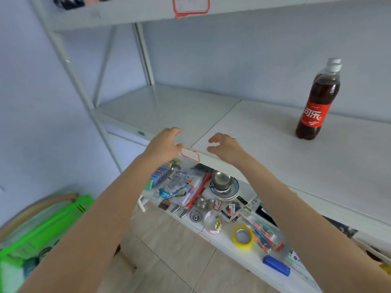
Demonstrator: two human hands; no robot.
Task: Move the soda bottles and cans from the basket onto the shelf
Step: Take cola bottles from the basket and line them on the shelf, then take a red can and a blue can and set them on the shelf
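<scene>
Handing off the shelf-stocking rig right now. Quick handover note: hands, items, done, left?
Left hand: empty, fingers loosely curled, over the shelf's front edge.
Right hand: empty too, fingers loosely curled, just beside the left.
Cola bottle: upright on the shelf, far right. A second cap behind it suggests another bottle.
Green basket: lower left, contents too blurred to name.
Done: at least one bottle shelved.
Left: check the basket and move any remaining bottles and cans up.

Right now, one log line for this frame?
left hand: empty, over white shelf edge | right hand: empty, same | red-labelled plastic cola bottles: upright on shelf | green plastic basket: lower left
</scene>
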